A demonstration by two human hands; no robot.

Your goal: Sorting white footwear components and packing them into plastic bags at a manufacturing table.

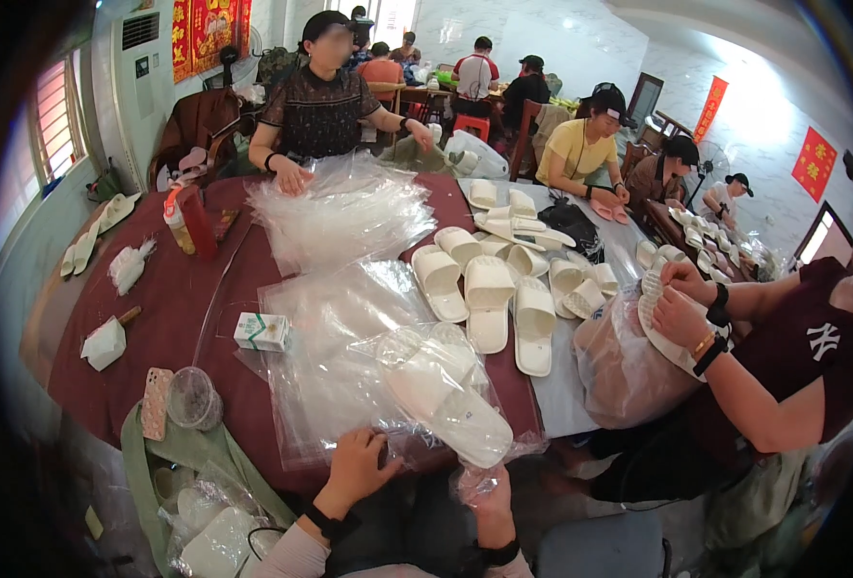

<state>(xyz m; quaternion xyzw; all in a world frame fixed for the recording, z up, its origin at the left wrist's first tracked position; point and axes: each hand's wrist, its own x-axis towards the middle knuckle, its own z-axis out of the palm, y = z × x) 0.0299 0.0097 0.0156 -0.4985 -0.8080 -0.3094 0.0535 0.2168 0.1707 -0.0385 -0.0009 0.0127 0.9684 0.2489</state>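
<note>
A pair of white slippers point(460, 409) lies inside a clear plastic bag point(373, 345) over the table's near edge. At the slippers' near end, my right hand point(484, 491) is closed on the bag, and the film partly covers its fingers. My left hand point(357, 469) rests by the near edge of a stack of flat clear bags point(335, 303), fingers apart and holding nothing I can see. Beyond the bagged pair, several loose white slippers point(489, 289) are heaped on the table.
Across the dark red table point(89, 289), a person handles a pile of clear bags point(340, 212). At right, another person holds a white slipper point(662, 323) above a filled plastic sack point(629, 366). A small white box point(262, 331), phone point(156, 403) and plastic cup point(193, 400) sit at left.
</note>
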